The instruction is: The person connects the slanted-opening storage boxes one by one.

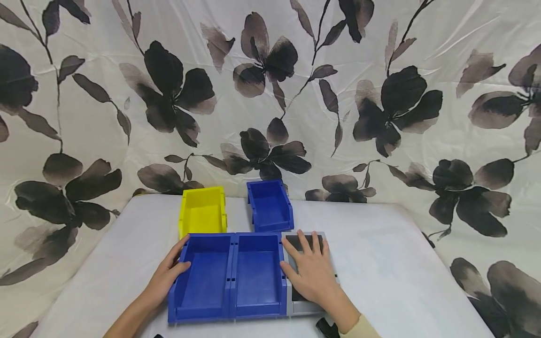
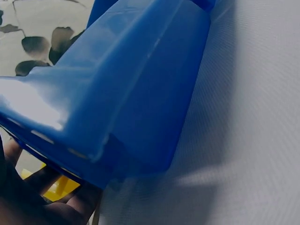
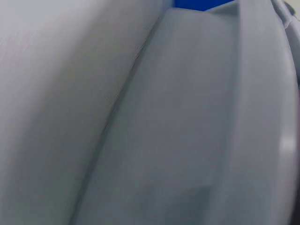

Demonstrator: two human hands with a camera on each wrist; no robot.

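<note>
Extends both arms over the white-covered worktop (image 1: pixel 389 263), to a row of three bins set side by side near the front. Runs, from the left: left blue bin (image 1: pixel 207 281), middle blue bin (image 1: pixel 258 281), grey bin (image 1: pixel 310 307) with a dark interior.

Touches the left blue bin along its left rim with the left grip (image 1: pixel 163 280), thumb laid over the rim, forefinger stretched to the far left corner. Shows dim, partly hidden fingers by the same bin in the left wrist view; cannot tell clasping from mere touching.

Spreads the right grip (image 1: pixel 312 272) flat over the grey bin, fingers straight and parted, not closed round anything. Brings thumb and forefinger tips to the seam with the middle blue bin, middle and ring fingertips to the far rim.

Behind the row, stand apart a yellow bin (image 1: pixel 203 211) on the left and a rear blue bin (image 1: pixel 272 206) on the right. Cannot tell any contact with the row. Beyond, hangs a pale cloth (image 1: pixel 169 23) printed with dark flowers.
</note>
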